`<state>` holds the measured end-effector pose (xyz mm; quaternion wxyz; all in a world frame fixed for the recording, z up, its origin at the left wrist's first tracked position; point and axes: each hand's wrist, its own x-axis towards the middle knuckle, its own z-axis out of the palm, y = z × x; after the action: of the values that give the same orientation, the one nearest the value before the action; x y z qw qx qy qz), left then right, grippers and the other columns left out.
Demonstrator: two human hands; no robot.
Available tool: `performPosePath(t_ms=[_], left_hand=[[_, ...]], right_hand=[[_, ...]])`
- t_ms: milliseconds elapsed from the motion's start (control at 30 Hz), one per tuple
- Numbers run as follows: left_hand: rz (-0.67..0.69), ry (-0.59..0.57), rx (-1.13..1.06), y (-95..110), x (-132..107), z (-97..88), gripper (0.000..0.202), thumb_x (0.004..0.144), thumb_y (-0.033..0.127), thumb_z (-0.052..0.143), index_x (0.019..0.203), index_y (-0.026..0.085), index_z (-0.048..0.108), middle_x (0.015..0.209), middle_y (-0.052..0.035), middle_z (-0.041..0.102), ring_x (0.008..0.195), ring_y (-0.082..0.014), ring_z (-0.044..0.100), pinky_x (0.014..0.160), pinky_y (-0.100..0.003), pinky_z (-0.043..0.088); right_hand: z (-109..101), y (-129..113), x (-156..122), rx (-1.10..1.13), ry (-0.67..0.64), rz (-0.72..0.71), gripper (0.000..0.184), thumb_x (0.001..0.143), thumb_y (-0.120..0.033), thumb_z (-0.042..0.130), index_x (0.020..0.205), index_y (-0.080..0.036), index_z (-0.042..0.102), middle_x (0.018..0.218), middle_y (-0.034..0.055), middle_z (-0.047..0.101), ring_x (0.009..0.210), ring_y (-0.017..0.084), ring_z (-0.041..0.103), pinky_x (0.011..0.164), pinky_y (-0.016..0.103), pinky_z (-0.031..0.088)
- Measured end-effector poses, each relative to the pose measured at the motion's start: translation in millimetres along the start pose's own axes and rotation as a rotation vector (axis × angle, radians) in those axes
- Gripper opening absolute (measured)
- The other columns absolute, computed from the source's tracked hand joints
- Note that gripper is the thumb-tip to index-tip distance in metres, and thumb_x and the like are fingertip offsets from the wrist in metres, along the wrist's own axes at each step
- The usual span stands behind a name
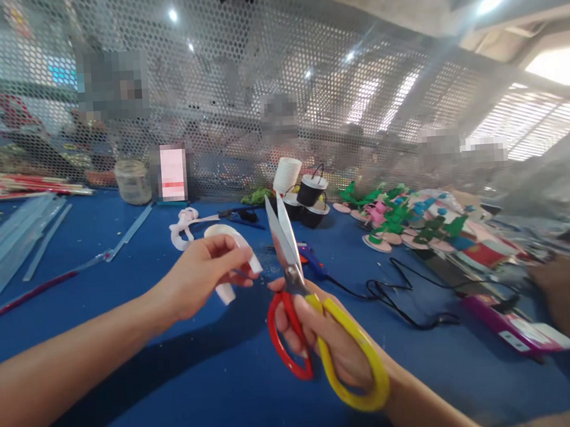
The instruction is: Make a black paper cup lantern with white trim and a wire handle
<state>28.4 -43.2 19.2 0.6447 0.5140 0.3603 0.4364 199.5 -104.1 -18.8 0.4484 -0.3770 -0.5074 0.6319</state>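
My left hand [204, 273] pinches a curved white strip [253, 259], which looks like ribbon or thin foam. The strip loops over behind my fingers, and one end hangs below them. My right hand [329, 343] grips a pair of scissors [294, 274] with one red and one yellow handle. Their blades point up and away, slightly parted, with nothing between them. A gap separates the blades from the strip. Behind my left hand lies a white looped strip [180, 233]. Beyond the scissors rests a blue glue gun [312, 261] with a black cord.
Black-and-white small pots [311, 189] and stacked white cups [289, 172] stand by the mesh screen [219, 82]. Green and pink craft pieces [396, 223] cluster at right, near a purple box [509, 328] and another person's hand [562, 280]. Clear plastic strips [20, 236] and a jar [133, 182] are left.
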Motion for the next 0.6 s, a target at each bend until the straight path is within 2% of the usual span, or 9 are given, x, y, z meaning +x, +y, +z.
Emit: performPosePath(t_ms=[100,233,333,600], left_hand=[[0.106,0.070,-0.064,12.5,7.4,-12.9,0.017,0.064,0.022,0.067,0.059,0.012,0.054,0.056,0.0002,0.060,0.055,-0.0108,0.059,0.054,-0.022,0.048],[0.110,0.156,-0.167,12.6,16.2,-24.5,0.014,0.066,0.018,0.064,0.060,0.012,0.053,0.056,0.0004,0.060,0.056,-0.0099,0.059,0.056,-0.021,0.049],[0.090,0.175,-0.231,8.0,20.8,-27.2,0.013,0.068,0.014,0.062,0.061,0.012,0.052,0.056,-0.0003,0.060,0.055,-0.0094,0.059,0.059,-0.022,0.050],[0.055,0.161,-0.230,7.2,22.4,-28.1,0.011,0.074,0.011,0.056,0.063,0.009,0.053,0.061,-0.0048,0.063,0.058,-0.0111,0.061,0.057,-0.020,0.050]], right_hand=[[-4.2,7.1,-9.3,0.107,-0.159,-0.012,0.042,0.079,-0.051,0.045,0.104,-0.018,0.048,0.065,-0.0006,0.051,0.040,0.004,0.037,0.034,0.016,0.027],[-4.7,16.8,-15.3,0.159,-0.287,0.013,0.046,0.078,-0.055,0.043,0.104,-0.017,0.048,0.067,0.0004,0.050,0.042,0.003,0.035,0.036,0.015,0.027],[-3.7,20.0,-15.3,0.200,-0.305,0.060,0.048,0.078,-0.056,0.041,0.103,-0.016,0.048,0.068,0.0013,0.051,0.043,0.003,0.035,0.037,0.016,0.026],[-0.5,16.6,-11.0,0.275,-0.246,0.200,0.048,0.075,-0.059,0.043,0.095,-0.016,0.049,0.061,-0.0011,0.050,0.038,0.002,0.031,0.035,0.015,0.021]])
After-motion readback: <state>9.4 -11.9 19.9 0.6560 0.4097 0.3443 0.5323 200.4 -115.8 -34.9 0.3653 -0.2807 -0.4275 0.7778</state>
